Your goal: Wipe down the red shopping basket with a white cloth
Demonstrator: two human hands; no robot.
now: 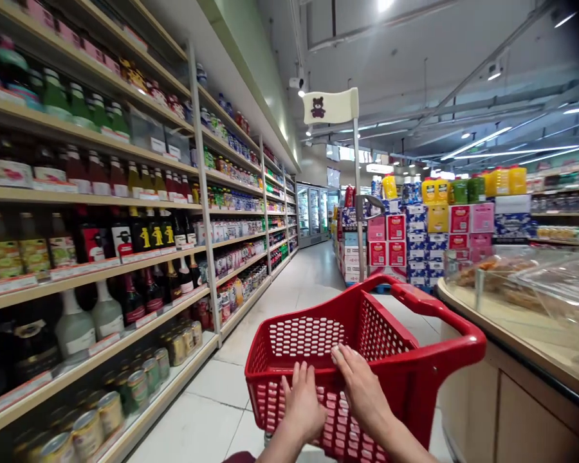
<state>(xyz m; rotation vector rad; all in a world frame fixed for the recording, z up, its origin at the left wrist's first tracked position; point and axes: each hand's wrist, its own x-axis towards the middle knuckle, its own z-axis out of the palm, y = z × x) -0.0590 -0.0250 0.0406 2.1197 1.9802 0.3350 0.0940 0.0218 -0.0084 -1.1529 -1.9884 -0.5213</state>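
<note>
A red plastic shopping cart (390, 386) with honeycomb holes stands right in front of me, its side turned toward me and its handle (444, 315) to the right. My left hand (303, 402) is at the cart's near side, fingers stretched up toward the rim and thumb apart. Just right of it, my right hand (361, 386) lies across the near rim, with its straight fingertips reaching over the basket; its thumb is hidden. Neither hand appears to hold any loose item. A pole carries a cream bear sign (329, 107) above the cart's far side.
Shelves (164, 257) of bottles and cans line the left side. The tiled aisle (294, 276) runs ahead to glass-door fridges (311, 209). Stacked drink cartons (395, 247) stand beyond the cart. On the right is a rounded counter (506, 347) with covered food.
</note>
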